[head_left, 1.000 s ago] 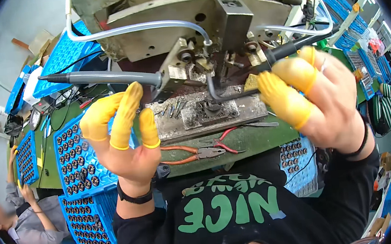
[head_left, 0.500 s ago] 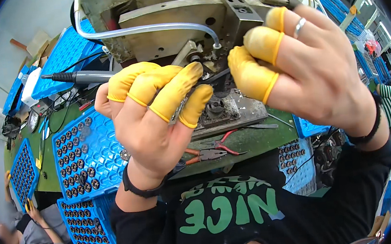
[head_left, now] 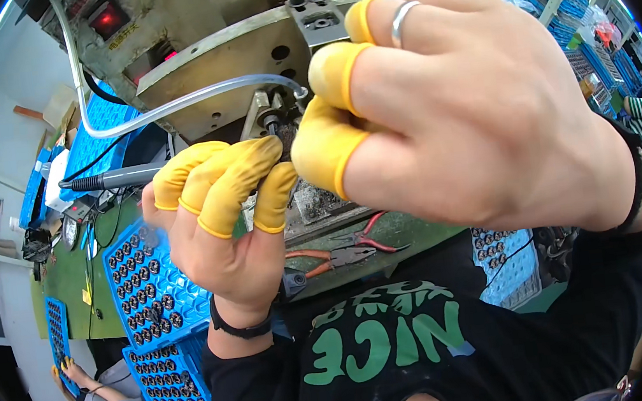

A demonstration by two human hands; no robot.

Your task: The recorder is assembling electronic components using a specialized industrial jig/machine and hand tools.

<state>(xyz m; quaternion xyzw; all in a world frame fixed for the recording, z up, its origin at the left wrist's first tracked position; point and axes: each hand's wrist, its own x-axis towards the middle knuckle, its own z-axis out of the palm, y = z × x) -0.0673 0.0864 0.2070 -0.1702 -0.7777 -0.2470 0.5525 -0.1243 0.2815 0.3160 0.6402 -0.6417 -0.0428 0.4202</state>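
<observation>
My left hand [head_left: 217, 219], in yellow finger cots, is closed, its thumb and fingertips pressed together in front of the metal machine [head_left: 213, 63]. Anything between those fingertips is hidden. Close beside them, my right hand [head_left: 452, 108] is curled shut, with yellow cots and a ring; its grip faces away from view. Fingertips of both hands nearly meet below the end of a clear hose [head_left: 193, 96]. A grey pen-like tool [head_left: 115, 177] passes behind my left hand; I cannot tell whether the hand touches it.
Orange-handled pliers [head_left: 335, 258] and red-handled pliers [head_left: 367, 231] lie on the green bench [head_left: 426, 228]. At left, blue trays [head_left: 176, 274] carry round dark parts. Another blue tray [head_left: 519, 266] sits at right. A co-worker [head_left: 111, 399] handles a tray at far left.
My right hand has come left and looks larger, bringing its fingertips next to my left hand's. The view has shifted, showing more of the machine's left side. The co-worker's tray appears at a different angle.
</observation>
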